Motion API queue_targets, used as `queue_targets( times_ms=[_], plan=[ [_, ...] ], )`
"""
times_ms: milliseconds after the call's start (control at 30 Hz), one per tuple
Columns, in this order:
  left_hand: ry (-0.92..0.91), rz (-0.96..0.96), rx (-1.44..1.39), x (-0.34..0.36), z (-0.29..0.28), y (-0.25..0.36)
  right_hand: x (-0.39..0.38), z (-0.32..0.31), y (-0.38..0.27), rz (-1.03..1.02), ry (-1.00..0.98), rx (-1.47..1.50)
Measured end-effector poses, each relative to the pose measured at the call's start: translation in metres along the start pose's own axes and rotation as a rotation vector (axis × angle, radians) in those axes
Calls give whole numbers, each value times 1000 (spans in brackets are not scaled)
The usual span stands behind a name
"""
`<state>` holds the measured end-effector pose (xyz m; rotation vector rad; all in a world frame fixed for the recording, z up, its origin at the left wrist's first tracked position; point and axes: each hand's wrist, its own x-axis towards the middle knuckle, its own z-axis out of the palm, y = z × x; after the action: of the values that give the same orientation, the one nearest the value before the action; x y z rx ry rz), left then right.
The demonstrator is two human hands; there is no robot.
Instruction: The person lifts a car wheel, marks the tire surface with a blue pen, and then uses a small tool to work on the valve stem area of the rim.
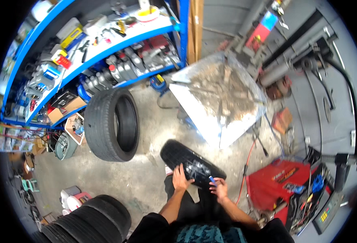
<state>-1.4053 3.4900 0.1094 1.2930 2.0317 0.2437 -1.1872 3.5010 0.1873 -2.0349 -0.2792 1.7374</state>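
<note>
In front of my legs stands a black tire (174, 153), slanting from upper left to lower right, with shiny whitish marks on the face turned up to me. My left hand (181, 180) rests on its near side, fingers stretched out over the rubber and holding nothing. Near the tire's right end, my right hand (219, 189) is closed around a slim blue stick-like tool (212, 179). The tool's tip points at the tire; whether it touches the rubber I cannot tell.
Another tire (101, 125) stands upright at left, beside blue shelving (126, 38) with bottles and boxes. A tire changer's square table (194, 99) is ahead. Stacked tires (91, 220) sit at lower left, a red machine (275, 184) at right, near an orange hose (244, 178).
</note>
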Motion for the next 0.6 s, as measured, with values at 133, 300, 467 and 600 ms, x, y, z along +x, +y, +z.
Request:
queue_targets(
  times_ms=[133, 300, 467, 600],
  plan=[
    [55, 33, 0, 3, -10, -11, -49, 178, -145, -219, -299, 77],
    [42, 58, -62, 21, -28, -18, -162, 399, -366, -899, -804, 53],
    [100, 33, -59, 29, -37, -55, -143, 441, -316, -887, -719, -225],
    [23, 73, -71, 42, -43, -48, -47, 338, -153, -438, -486, -361]
  ],
)
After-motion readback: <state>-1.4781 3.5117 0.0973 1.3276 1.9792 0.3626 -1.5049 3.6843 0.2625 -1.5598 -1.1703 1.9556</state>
